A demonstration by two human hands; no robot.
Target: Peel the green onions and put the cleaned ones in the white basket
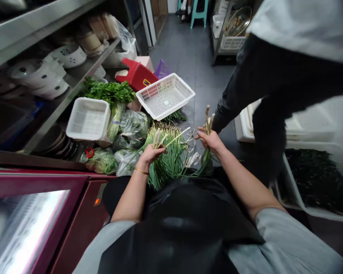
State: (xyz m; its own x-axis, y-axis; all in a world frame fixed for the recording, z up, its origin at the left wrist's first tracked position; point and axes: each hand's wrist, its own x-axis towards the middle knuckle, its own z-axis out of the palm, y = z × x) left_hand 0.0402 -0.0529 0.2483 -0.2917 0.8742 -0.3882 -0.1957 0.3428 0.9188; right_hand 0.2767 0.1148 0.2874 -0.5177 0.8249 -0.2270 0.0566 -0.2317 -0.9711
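My left hand (pixel 151 153) is closed round several scallions, their pale stalk ends (pixel 157 137) sticking up past the fingers. In my right hand (pixel 210 140) is a small bunch of scallions with browner, untrimmed-looking ends (pixel 208 121) pointing up; the green tops hang down below. Its index finger reaches out to the left. Between and below both hands lies a large pile of scallions (pixel 170 161), brown root ends away from me and green leaves toward my lap. Bits of pale peel (pixel 193 160) are scattered on the floor right of the pile.
A white perforated basket (pixel 185 88) tilts beyond the pile, by a red plastic stool (pixel 135 76). Leafy greens (pixel 108 91), a white bin (pixel 88 120) and bagged vegetables (pixel 134 127) stand left. A person's legs (pixel 260 76) are close at right, near crates of greens (pixel 317 179).
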